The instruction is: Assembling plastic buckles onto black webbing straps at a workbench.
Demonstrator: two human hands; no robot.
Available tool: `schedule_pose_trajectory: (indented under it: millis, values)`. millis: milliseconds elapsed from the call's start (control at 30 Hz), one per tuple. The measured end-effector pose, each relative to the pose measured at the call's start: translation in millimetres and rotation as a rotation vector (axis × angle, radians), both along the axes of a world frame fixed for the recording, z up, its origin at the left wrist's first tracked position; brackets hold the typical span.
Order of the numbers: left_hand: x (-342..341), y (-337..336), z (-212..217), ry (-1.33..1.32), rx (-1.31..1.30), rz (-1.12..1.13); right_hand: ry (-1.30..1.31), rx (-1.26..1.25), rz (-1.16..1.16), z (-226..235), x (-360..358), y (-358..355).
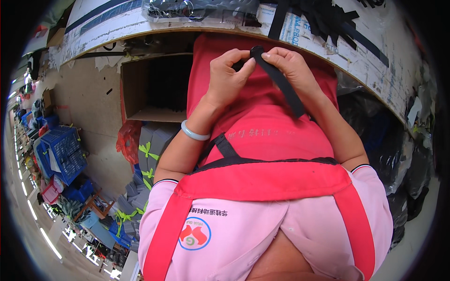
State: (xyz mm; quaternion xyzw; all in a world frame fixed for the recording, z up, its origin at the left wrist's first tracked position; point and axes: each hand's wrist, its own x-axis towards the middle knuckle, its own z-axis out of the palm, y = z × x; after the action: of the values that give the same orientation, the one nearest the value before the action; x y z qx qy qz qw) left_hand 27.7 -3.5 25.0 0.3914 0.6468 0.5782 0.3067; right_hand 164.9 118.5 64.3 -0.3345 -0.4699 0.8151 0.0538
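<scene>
A short black webbing strap point(283, 88) is pinched between my two hands, above the lap of the red apron point(267, 180). My left hand point(226, 77), below a pale bangle point(194, 132) on the wrist, has thumb and forefinger closed at the strap's upper end. From the other side, my right hand point(294, 70) grips the strap near the same end with thumb and fingers. The strap's free end hangs slanting down to the right, under the right wrist. A dark loop or fold shows at its top; whether it includes a buckle I cannot tell.
The worn white worktable point(105, 41) curves across the front, bearing a clear plastic bag point(201, 11) of dark items and a pile of black straps point(328, 21). Below it stands an open cardboard box point(154, 115). Grey bundles with yellow-green ties point(148, 151) and blue crates point(63, 152) stand left; dark plastic bags point(386, 152) right.
</scene>
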Motion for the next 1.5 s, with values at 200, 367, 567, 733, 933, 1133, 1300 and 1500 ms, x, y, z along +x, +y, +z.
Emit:
schedule_pose_trajectory:
  millis: [200,367,567,733,933,1133,1300,1500]
  values:
    - [-4,3,7,0.327,0.081,-0.005,0.087,-0.088,-0.081,-10,-1,-1]
    - [0,2,1,0.378,0.095,-0.008,0.089,-0.125,-0.145,-21,-2,-4]
    - [1,-5,3,-0.081,0.009,-0.063,0.135,-0.226,0.023,-25,4,9]
    - [0,-5,-8,-1.008,-0.153,-0.006,0.076,0.341,-0.037,-31,-1,-3]
    - [3,1,4,-0.766,-0.069,0.122,0.328,0.501,-0.157,13,0,-7]
    - [8,-3,7,-0.489,-0.049,0.143,-0.121,0.357,0.077,0,5,-3]
    - [14,-3,3,-0.341,0.060,0.132,-0.099,0.197,0.007,-10,0,-7]
    - [2,-5,4,-0.430,0.130,0.064,0.118,0.188,-0.130,-15,-4,-14]
